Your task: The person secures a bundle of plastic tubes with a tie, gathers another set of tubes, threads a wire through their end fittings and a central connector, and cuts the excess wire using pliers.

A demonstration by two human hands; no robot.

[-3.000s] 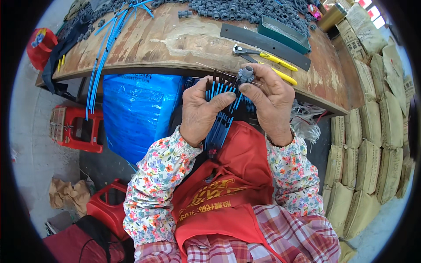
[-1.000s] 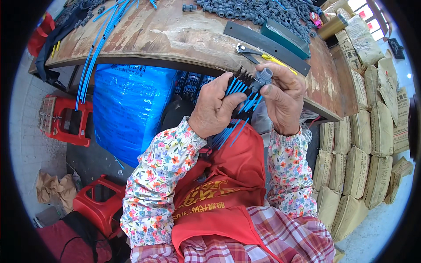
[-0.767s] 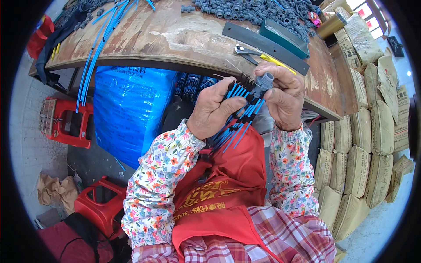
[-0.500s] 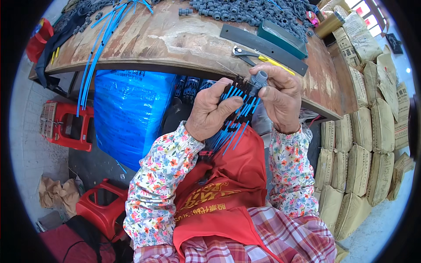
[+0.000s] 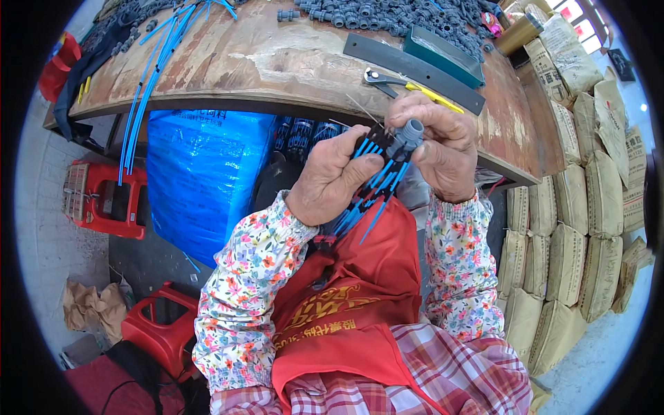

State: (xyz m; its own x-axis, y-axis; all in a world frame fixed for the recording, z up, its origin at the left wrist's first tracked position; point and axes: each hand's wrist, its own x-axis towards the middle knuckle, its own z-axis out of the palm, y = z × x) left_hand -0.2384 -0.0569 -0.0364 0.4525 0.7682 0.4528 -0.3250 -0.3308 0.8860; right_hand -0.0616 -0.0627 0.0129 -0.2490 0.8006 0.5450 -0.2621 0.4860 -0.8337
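In front of the table edge, my left hand (image 5: 326, 178) is closed around a bundle of thin blue and black strips (image 5: 382, 181), its thumb lying along the near side. The strips hang down over my red apron. My right hand (image 5: 446, 149) pinches a grey plastic pipe fitting (image 5: 407, 137) between thumb and fingers, its round opening facing up. This fitting sits against the top of the bundle; whether a strip passes into it, I cannot make out. A fine wire-like line (image 5: 361, 108) sticks up above my left fingers.
On the wooden table (image 5: 277, 69) lie yellow-handled pliers (image 5: 415, 88), a dark flat bar (image 5: 415, 72), a green tray (image 5: 445, 55) and a heap of grey fittings (image 5: 387, 19). Long blue strips (image 5: 147, 104) overhang its left edge. Below are a blue sack (image 5: 207, 180) and red stools (image 5: 162, 325); paper sacks (image 5: 567, 256) stand right.
The grey fitting has moved slightly down, its opening turned more toward me. The strips in my left hand have shifted and sit more tightly together.
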